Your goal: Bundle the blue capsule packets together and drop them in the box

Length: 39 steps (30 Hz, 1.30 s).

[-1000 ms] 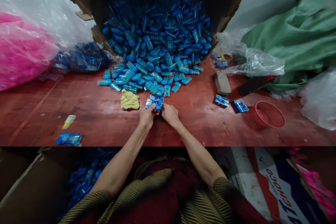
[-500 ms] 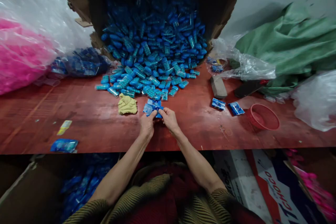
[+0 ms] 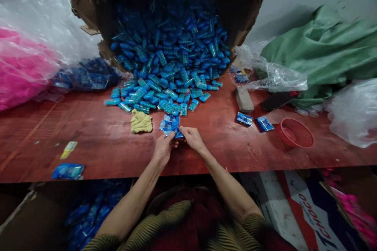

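Note:
My left hand [image 3: 163, 148] pinches a small blue printed plastic packet [image 3: 178, 133] between thumb and fingers. At the packet's right end, the thumb and fingertips of my right hand [image 3: 193, 139] are closed on its edge. More blue printed packets [image 3: 169, 121] lie flat on the table just beyond my fingers. Left of them rests a crumpled yellow cloth [image 3: 141, 121]. Behind is a heap of clear capsule-shaped containers with blue ends [image 3: 169, 106], full of small turquoise balls, spilling from a torn cardboard box [image 3: 250, 19].
On the red table [image 3: 206, 160], a grey block [image 3: 244, 100], two blue packs [image 3: 264, 124] and a red basket [image 3: 296, 132] stand right. A filled blue pouch [image 3: 68, 171] lies near the front left edge. Pink items in a plastic bag [image 3: 23, 70] and green fabric [image 3: 324, 55] flank the box.
Both hands have come slightly toward me with the blue packet, uncovering more of the packets beyond. My right hand has shifted a little outward. The view has tilted slightly.

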Motion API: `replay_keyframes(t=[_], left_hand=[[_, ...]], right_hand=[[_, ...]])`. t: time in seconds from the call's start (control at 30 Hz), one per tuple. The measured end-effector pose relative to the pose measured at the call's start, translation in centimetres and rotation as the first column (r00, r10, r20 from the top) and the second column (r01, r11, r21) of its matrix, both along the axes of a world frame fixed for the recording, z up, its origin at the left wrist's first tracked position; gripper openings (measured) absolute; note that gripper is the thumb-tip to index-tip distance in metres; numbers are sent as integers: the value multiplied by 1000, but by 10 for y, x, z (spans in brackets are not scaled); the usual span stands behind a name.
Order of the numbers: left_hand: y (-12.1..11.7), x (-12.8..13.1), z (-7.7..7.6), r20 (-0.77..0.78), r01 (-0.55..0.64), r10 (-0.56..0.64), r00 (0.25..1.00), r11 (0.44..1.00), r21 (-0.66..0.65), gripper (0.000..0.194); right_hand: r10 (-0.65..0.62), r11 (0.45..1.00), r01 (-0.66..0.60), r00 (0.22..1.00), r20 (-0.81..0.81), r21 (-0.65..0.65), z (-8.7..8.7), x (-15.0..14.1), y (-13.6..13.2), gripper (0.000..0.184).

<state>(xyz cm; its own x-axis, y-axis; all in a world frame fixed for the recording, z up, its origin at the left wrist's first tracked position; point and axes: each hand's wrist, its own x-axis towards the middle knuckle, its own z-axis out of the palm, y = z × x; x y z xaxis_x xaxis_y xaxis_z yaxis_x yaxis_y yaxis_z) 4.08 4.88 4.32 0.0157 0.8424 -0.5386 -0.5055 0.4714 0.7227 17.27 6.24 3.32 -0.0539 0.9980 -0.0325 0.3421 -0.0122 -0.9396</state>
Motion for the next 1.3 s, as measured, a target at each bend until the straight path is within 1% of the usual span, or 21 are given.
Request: replay_keyframes(t=[0.07, 0.1, 0.13, 0.17, 0.2, 0.23, 0.27, 0.33, 0.4, 0.47, 0.57, 0.73, 0.8, 0.87, 0.93, 1.0, 1.07, 1.17, 1.2, 1.23, 1.3], left_hand=[[-2, -4, -1, 9, -20, 20, 1000, 1000, -22, 27], [-3, -6, -2, 12, -28, 28, 1000, 999, -42, 27], [-4, -8, -3, 15, -32, 33, 999, 998, -61, 27], [-6, -9, -4, 16, -32, 33, 999, 996, -79, 26], [-7, -10, -4, 16, -25, 26, 1000, 995, -94, 24], [-9, -10, -5, 16, -11, 13, 1000, 994, -106, 21], [-10, -11, -5, 16, 6, -4, 1000, 993, -117, 19], [-13, -10, -5, 12, 30, -29, 1000, 990, -139, 14], [-14, -11, -5, 8, 26, -25, 1000, 989, -146, 10], [-13, -12, -4, 8, 10, -9, 1000, 990, -141, 10], [-10, -12, -2, 19, 3, -1, 1000, 991, -134, 12], [-5, -9, -5, 24, 6, -3, 1000, 990, -138, 14], [-3, -9, -8, 18, 5, -3, 1000, 991, -136, 15], [-1, -9, -11, 7, 3, -2, 1000, 991, -137, 18], [1, -9, -14, -4, -4, 3, 1000, 990, -143, 21], [3, -9, -17, -13, -22, 20, 1000, 988, -151, 26], [4, -8, -19, -16, -41, 39, 999, 986, -161, 31], [1, -7, -19, 0, -46, 47, 999, 985, -167, 37], [0, -7, -18, 5, -45, 46, 999, 985, -166, 39], [-1, -7, -18, 9, -43, 45, 999, 986, -164, 41], [-2, -8, -18, 15, -36, 39, 999, 986, -161, 43]], right_hand=[[-45, 994, 29, 986, 160, 101, 10, -5, 14, 50], [-91, 983, 44, 961, 262, 180, 15, -9, 24, 47], [-138, 963, 39, 920, 366, 265, 20, -15, 37, 40], [-157, 941, -10, 872, 464, 337, 24, -22, 50, 33], [-122, 926, -112, 816, 564, 361, 27, -29, 64, 31], [-70, 908, -221, 758, 649, 356, 29, -35, 78, 34], [-31, 893, -302, 698, 716, 333, 30, -40, 91, 39], [25, 897, -368, 597, 802, 246, 29, -44, 113, 48], [66, 913, -370, 551, 832, 173, 25, -38, 126, 51], [90, 932, -341, 547, 832, 124, 22, -25, 132, 52], [90, 955, -283, 556, 826, 86, 17, 3, 129, 51], [46, 972, -217, 560, 827, 93, 11, 45, 104, 51], [64, 978, -199, 575, 816, 63, 9, 61, 91, 51], [87, 977, -210, 590, 803, 48, 10, 73, 82, 50], [65, 970, -226, 601, 796, 92, 16, 79, 83, 49], [33, 950, -263, 621, 783, 168, 27, 75, 96, 45], [40, 911, -341, 632, 774, 231, 41, 58, 122, 40], [73, 830, -478, 601, 796, 286, 56, 23, 170, 38], [59, 819, -491, 586, 809, 296, 57, 12, 185, 38], [40, 827, -481, 567, 822, 291, 56, 5, 198, 38], [18, 880, -409, 534, 845, 240, 50, -1, 217, 42]])
